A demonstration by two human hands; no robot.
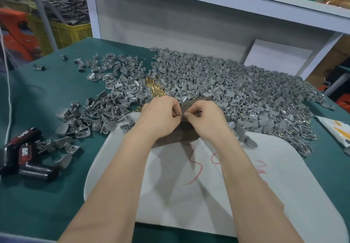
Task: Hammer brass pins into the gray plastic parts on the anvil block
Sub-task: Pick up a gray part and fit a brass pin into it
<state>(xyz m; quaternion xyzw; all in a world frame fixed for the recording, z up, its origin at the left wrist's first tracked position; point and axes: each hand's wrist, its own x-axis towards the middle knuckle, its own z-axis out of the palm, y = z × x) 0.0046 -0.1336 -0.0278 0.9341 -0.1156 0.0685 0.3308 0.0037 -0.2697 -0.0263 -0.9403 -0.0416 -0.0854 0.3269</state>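
1. The anvil block [189, 131], a dark slab at the centre of the frame, is largely covered by both hands; only its edges and a strip between the wrists show.
2. The small piece [182, 114] between the fingertips is too small to identify as pin or part.
3. Left hand [161, 115] and right hand [206, 119]: fingers curled, each grip narrowed to a thumb-and-forefinger pinch on the small piece, the two grips touching over the block.
4. Gray plastic parts [236, 91] lie heaped from the centre to the right of the frame and scattered looser at the left.
5. Brass pins [154, 89] form a gold patch just above the left hand, partly buried under parts.
6. A white pad [170, 186] with a red scribble lies on the green surface [47, 91] under the forearms.
7. Black tools marked TAPER [24, 157] lie at lower left, reaching the frame edge.
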